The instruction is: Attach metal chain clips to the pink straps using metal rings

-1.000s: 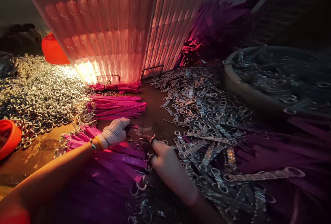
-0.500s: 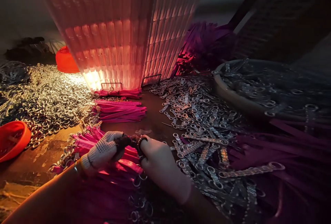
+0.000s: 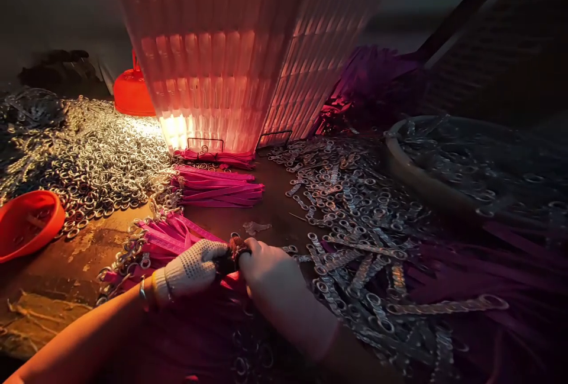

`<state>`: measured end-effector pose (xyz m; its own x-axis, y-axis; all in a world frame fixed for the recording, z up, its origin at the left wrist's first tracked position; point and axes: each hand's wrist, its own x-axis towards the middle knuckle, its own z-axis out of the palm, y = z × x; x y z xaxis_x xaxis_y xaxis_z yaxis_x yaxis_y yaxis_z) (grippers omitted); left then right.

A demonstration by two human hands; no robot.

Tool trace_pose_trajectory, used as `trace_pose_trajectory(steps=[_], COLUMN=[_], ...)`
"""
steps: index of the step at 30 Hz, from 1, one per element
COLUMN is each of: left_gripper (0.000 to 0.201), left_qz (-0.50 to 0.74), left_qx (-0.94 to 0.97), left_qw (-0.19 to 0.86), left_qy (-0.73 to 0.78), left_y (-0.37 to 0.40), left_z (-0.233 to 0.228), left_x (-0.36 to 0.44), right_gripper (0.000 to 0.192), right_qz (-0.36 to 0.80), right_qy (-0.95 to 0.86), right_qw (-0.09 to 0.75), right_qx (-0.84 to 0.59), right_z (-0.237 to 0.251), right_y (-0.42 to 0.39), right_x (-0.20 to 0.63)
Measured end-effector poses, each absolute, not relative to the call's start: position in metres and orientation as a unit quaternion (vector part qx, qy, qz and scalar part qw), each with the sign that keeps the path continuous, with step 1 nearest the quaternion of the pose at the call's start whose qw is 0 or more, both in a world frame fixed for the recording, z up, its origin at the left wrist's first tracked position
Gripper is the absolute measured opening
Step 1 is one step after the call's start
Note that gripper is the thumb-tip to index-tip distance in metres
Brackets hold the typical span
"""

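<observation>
Both hands meet at the front centre of the counter [image 3: 57, 265]. The left hand [image 3: 190, 270], in a dotted knit glove, and the bare right hand [image 3: 270, 271] are closed together on one small dark piece [image 3: 234, 249] pinched between their fingertips. It appears to be a metal ring with the end of a strap, but the dim light and the fingers hide the detail, so I cannot tell exactly what is being joined to what.

Finished work, as I judge it: a fan of pink straps with rings at their ends [image 3: 164, 239] lies just under and to the left of the left hand, and a neat bundle of pink straps [image 3: 222, 186] lies farther back, near the foot of the tall lit stack of pink pieces [image 3: 231, 64]. A further, thinner bundle rests right at the base of that stack.

Remaining stock is large. A wide heap of loose silver rings [image 3: 89, 159] covers the left of the counter, a spread of metal link strips [image 3: 355, 206] covers the right, and a round basin [image 3: 399, 165] at the far right holds more metal parts. A dark mass of purple straps [image 3: 373, 82] sits behind. Two orange bowls (one at the left edge [image 3: 26, 224], one behind the rings [image 3: 131, 94]) stand by.

Assessment: a modest share is assembled, one piece is in hand, and the bulk of the material is not yet worked.
</observation>
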<state>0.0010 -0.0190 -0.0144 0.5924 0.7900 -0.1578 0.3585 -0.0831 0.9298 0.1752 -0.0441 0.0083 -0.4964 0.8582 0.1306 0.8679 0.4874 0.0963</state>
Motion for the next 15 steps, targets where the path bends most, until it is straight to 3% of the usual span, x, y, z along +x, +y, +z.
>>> trace_pose_trajectory(steps=[8,15], left_gripper=[0.019,0.02], left_qz=[0.183,0.189], left_qx=[0.652,0.757], left_qw=[0.573,0.396], left_qy=[0.462,0.483], left_y=[-0.021,-0.031], left_z=[-0.01,-0.016], left_x=[-0.009,-0.013], right_gripper=[0.026,0.021], right_qz=[0.093,0.142], right_qy=[-0.818,-0.821], right_qw=[0.028,-0.061], right_qx=[-0.567,-0.549], right_z=[0.02,0.027], right_y=[-0.04,-0.032], right_x=[0.172,0.171])
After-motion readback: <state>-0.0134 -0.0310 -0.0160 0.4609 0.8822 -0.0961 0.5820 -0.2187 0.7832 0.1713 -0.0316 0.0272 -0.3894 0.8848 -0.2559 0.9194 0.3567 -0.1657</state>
